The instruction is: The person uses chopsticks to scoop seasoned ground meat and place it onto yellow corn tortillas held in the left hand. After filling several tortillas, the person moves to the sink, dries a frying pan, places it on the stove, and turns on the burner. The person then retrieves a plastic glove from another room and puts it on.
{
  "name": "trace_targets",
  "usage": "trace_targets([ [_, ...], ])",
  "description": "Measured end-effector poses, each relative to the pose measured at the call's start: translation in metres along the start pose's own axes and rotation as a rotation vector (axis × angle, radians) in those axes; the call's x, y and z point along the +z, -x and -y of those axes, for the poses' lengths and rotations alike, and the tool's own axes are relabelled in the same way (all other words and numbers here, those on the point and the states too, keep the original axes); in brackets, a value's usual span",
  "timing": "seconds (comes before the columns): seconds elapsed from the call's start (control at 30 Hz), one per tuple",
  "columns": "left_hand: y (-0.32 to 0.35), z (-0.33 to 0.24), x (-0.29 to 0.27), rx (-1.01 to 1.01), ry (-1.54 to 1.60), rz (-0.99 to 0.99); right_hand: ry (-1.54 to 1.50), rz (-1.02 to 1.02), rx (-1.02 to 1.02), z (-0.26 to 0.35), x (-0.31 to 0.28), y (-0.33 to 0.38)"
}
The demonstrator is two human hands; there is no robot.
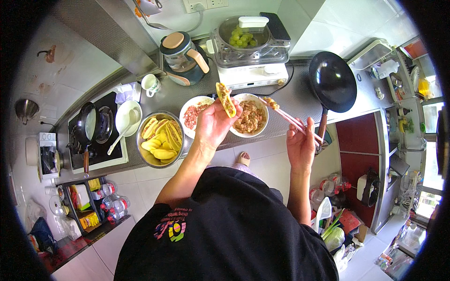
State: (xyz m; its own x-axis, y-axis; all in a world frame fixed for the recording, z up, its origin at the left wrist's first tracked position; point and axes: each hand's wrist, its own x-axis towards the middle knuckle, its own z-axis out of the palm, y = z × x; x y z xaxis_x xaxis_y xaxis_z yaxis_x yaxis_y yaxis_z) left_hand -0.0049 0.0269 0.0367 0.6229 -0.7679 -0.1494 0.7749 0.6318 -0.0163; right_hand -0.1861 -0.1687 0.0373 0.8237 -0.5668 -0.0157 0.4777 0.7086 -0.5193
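My left hand holds up a long yellow pepper half, hollow side showing, with some brownish filling in it. Pinched in my right hand is a pair of chopsticks, with a clump of minced filling at their tips. Between the hands, a white bowl of seasoned mince sits on the counter. Partly behind my left hand is a second white bowl with pinker mince. A metal bowl to the left holds several yellow pepper pieces.
At the back are a blender-like jug and a clear steamer with green grapes inside. A black wok lies on the right, its handle over the counter edge. Leftward stand a bowl with a ladle, a mug and a stove.
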Motion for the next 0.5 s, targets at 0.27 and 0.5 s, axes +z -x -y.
trace_targets([
  [0.27,0.007,-0.006,-0.021,0.120,-0.169,-0.094,0.834,-0.177,0.042,-0.036,-0.046,-0.004],
  [0.5,0.010,-0.003,-0.029,0.114,-0.169,-0.123,0.476,0.043,-0.077,-0.010,0.018,0.011],
])
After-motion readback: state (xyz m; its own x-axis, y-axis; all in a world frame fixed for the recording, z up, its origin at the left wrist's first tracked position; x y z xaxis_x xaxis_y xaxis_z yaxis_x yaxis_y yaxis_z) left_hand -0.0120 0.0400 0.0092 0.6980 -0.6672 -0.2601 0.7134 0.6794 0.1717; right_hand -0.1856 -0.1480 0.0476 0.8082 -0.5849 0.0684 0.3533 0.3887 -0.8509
